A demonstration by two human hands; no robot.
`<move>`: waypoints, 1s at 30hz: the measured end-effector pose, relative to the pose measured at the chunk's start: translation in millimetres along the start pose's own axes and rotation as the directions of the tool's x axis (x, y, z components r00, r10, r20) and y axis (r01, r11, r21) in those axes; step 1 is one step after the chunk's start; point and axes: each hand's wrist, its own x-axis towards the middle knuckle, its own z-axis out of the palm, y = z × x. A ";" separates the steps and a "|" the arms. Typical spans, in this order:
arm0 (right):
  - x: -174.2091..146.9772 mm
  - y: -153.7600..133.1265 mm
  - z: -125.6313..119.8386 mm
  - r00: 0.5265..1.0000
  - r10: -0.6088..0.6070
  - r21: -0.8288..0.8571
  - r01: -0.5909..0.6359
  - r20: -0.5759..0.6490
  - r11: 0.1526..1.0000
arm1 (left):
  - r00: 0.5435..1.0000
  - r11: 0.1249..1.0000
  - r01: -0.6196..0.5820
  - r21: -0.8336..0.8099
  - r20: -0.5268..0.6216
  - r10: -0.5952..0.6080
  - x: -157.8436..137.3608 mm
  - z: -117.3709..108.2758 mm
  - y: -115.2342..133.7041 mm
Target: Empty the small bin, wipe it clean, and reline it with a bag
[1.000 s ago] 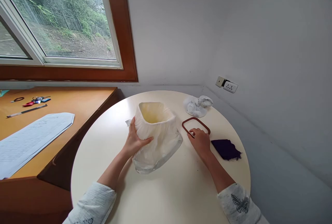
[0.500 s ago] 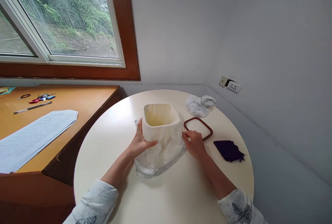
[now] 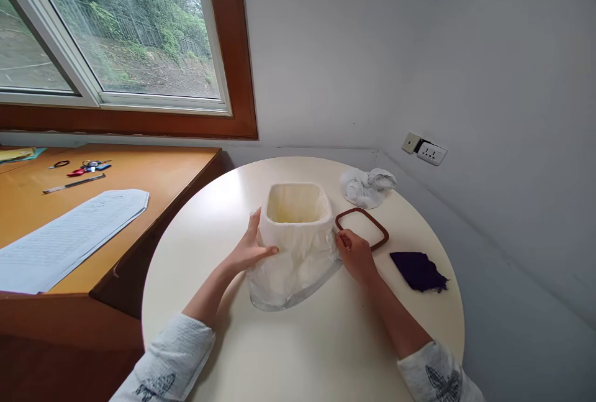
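Observation:
A small cream trash bin stands upright on the round table. A thin white plastic bag lines it, folded over the rim and hanging loose around the outside down to the tabletop. My left hand grips the bin's left side through the bag, thumb across the front and fingers behind. On the right, my right hand pinches the loose plastic just below the rim. Behind that hand lies a brown rounded-square ring, its near part hidden by my fingers.
A knotted white plastic bag and a dark purple cloth lie on the white round table. To the left, a wooden desk bears papers, a pen and keys. Wall sockets are at the right.
The whole view has shifted a little to the right. My right hand keeps pinching the bag, with its fingers curled slightly more. The left hand stays on the bin.

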 end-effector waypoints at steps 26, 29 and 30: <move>1.7 -11.0 -4.1 0.965 0.241 0.690 -0.242 0.100 0.682 | 0.898 0.772 0.394 0.498 -0.386 -0.209 7.1 -18.4 -20.9; 3.0 -8.5 -3.3 0.963 0.253 0.695 -0.241 0.088 0.677 | 0.897 0.843 0.369 0.390 -0.387 -0.213 6.6 -19.3 -19.0; 3.6 -7.8 -3.6 0.963 0.259 0.696 -0.238 0.078 0.677 | 0.895 0.867 0.359 0.344 -0.391 -0.215 6.6 -19.7 -18.5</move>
